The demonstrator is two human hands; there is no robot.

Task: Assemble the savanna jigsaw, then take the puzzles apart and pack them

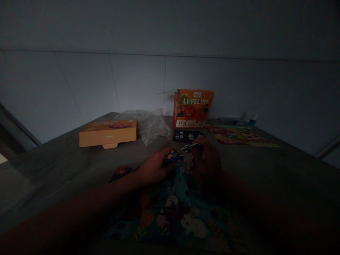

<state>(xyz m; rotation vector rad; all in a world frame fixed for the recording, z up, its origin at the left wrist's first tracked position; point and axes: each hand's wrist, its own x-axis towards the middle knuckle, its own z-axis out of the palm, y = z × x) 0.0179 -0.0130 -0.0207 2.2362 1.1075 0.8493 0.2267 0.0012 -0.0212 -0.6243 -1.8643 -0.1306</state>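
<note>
My left hand is closed on a blue and orange jigsaw puzzle piece, just above the far side of a partly joined puzzle. White rabbits and plants show on that puzzle, which lies in front of me. To the right, my right hand pinches another jigsaw puzzle piece, tilted so its pale edge shows. The two held pieces are close together but apart. A dark section with a red figure lies beyond my left forearm. Dim light hides much of the puzzle's right side.
An orange "LEVEL UP!" box stands at the back. A flat orange box lies at the left, beside crumpled clear plastic. A dark printed card, a colourful picture sheet and a small blue-and-white bottle lie farther back.
</note>
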